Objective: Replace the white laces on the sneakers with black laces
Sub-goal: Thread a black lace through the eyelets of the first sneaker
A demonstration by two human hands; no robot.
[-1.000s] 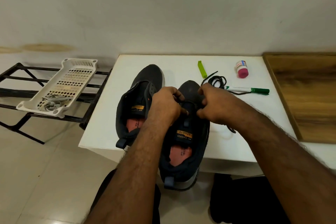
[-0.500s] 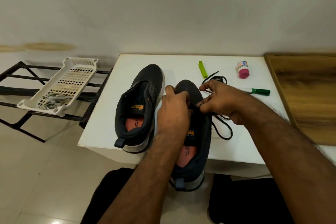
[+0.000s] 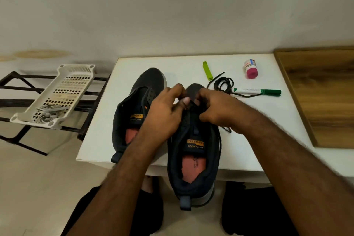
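Pinching a black lace [image 3: 193, 104] over the near sneaker's [image 3: 193, 151] front eyelets: left hand [image 3: 165, 115] and right hand [image 3: 216, 109], fingers curled; lace tail [image 3: 227, 129] trails right.

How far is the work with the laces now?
Done: no white laces show on either shoe; what looks like them lies in the white basket. In hand: both hands work a black lace at the near sneaker. Left: most of that lacing, then the far sneaker, using the coiled lace.
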